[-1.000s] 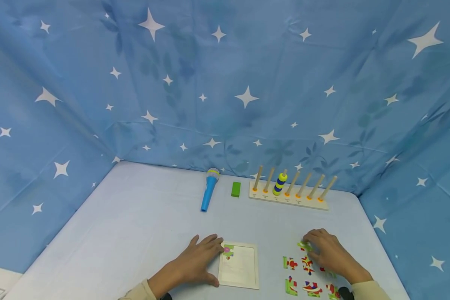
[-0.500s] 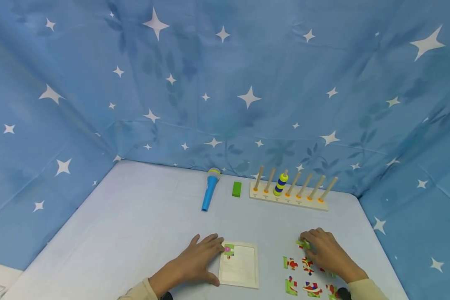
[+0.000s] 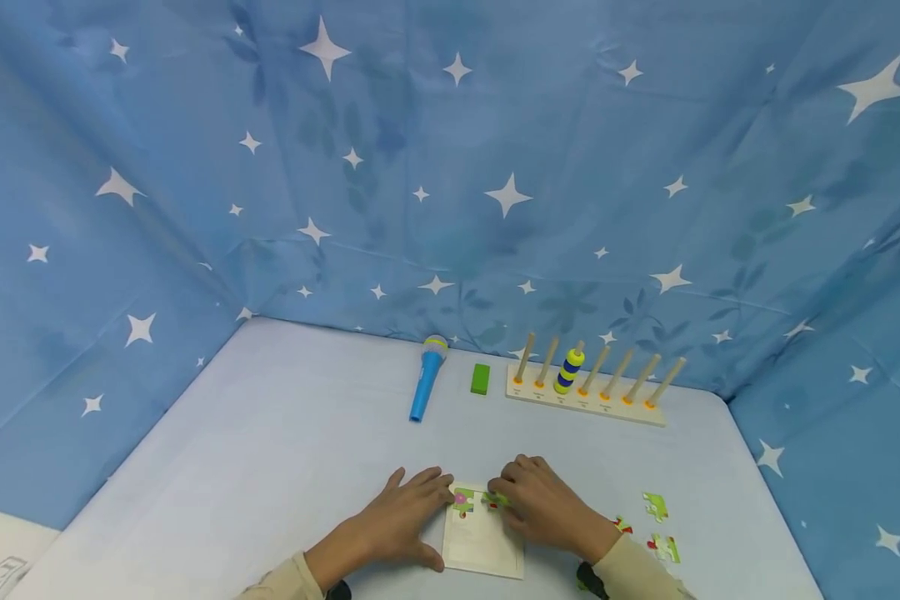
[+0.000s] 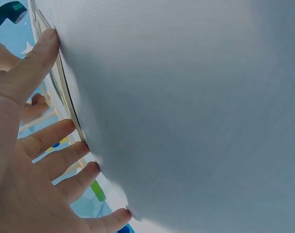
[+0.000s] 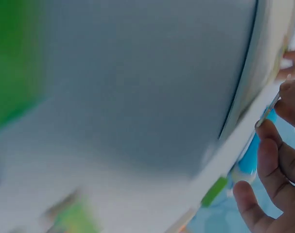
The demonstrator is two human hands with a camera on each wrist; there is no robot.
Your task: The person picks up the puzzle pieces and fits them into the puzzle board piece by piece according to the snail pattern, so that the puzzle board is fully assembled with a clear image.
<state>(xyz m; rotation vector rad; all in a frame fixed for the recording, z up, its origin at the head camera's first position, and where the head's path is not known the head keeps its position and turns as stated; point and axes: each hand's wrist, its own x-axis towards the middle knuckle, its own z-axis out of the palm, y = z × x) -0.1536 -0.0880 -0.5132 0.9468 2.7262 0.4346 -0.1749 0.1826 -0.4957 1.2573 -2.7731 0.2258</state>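
Note:
A shallow square puzzle tray [image 3: 480, 552] lies near the front of the table, with one puzzle piece [image 3: 463, 500] in its far left corner. My left hand [image 3: 401, 517] rests along the tray's left side, thumb and fingers spread; in the left wrist view, thumb and fingertips touch the tray's edge [image 4: 69, 99]. Over the tray's far right part, my right hand [image 3: 543, 504] pinches a green and red puzzle piece [image 3: 493, 501]. The right wrist view shows this held piece [image 5: 270, 109] edge-on between thumb and fingers.
Loose puzzle pieces [image 3: 664, 547] lie right of the tray, some hidden under the right forearm. Farther back are a blue toy microphone [image 3: 426, 383], a green block [image 3: 480, 379] and a pegged board [image 3: 585, 404] with yellow and blue beads on one peg. Starry blue cloth surrounds the table.
My right hand has moved left from the loose pieces to the tray, bringing a puzzle piece with it. The left hand stays at the tray's left side.

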